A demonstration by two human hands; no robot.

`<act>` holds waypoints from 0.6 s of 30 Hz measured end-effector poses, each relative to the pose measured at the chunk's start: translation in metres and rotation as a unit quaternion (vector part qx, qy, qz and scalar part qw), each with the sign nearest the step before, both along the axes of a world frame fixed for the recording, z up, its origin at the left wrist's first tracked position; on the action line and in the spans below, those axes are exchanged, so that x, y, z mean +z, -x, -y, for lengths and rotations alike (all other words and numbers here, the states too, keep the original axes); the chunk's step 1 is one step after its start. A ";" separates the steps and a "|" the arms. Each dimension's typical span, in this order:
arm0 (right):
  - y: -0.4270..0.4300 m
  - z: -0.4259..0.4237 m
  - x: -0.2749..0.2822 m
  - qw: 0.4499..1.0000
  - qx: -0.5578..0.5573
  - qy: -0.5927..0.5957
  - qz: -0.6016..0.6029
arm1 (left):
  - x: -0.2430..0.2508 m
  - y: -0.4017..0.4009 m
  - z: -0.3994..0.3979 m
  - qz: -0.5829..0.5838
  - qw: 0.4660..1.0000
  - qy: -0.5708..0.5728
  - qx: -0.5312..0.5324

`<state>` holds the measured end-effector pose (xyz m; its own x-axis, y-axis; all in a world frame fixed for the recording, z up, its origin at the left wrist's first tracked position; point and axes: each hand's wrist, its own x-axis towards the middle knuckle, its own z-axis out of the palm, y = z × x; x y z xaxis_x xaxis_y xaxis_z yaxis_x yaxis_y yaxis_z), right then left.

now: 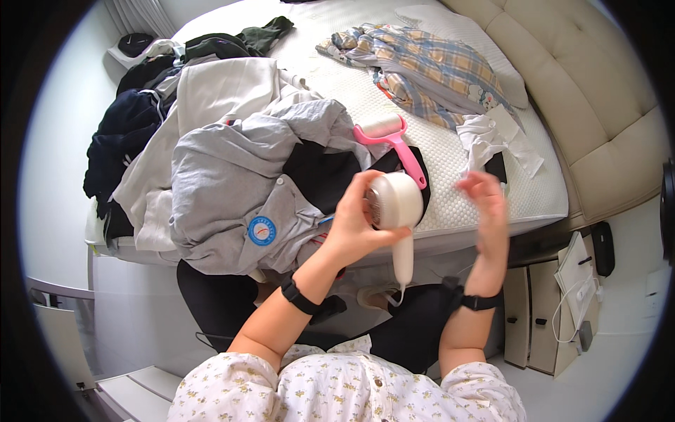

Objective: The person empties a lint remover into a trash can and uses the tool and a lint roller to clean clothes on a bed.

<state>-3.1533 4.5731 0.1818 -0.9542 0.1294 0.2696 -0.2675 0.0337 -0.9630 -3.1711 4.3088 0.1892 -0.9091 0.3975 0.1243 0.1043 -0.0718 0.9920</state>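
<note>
My left hand (358, 221) grips a white electric fabric shaver (403, 203) by its round head. Its metal shaving face points left, and its handle hangs downward with a cord at the end. To the right, my right hand (484, 211) is raised, blurred and holding nothing, its fingers apart. A grey polo shirt (227, 179) with a round blue badge lies bunched on the bed's near edge, left of the shaver. Black cloth (319, 174) lies on the shirt. Just beyond the shaver rests a pink-handled lint roller (403, 150), its white roll facing away from me.
White trousers (227, 84) and dark clothes (124, 140) are heaped on the left of the mattress (443, 211). A plaid cloth (432, 68) lies at the back right, near white crumpled cloth (477, 137). A bedside cabinet (543, 316) with a charging cable stands right.
</note>
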 end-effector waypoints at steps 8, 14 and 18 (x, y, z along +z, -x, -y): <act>-0.023 0.150 -0.029 0.908 0.252 0.283 0.179 | -0.008 0.011 0.073 -0.053 0.998 -0.028 -0.018; 0.024 0.107 -0.030 0.981 -0.002 0.093 0.171 | -0.055 0.028 0.110 -0.236 0.928 0.284 -0.050; 0.058 0.075 -0.013 0.973 -0.022 0.066 0.218 | -0.062 0.034 0.098 -0.324 0.855 0.406 0.005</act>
<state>-3.2111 4.4978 0.1685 -0.9668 0.1790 -0.1825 0.1673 -0.0967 -0.9811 -3.2049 4.2105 0.1269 -0.7580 0.5847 0.2892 0.6468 0.6163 0.4492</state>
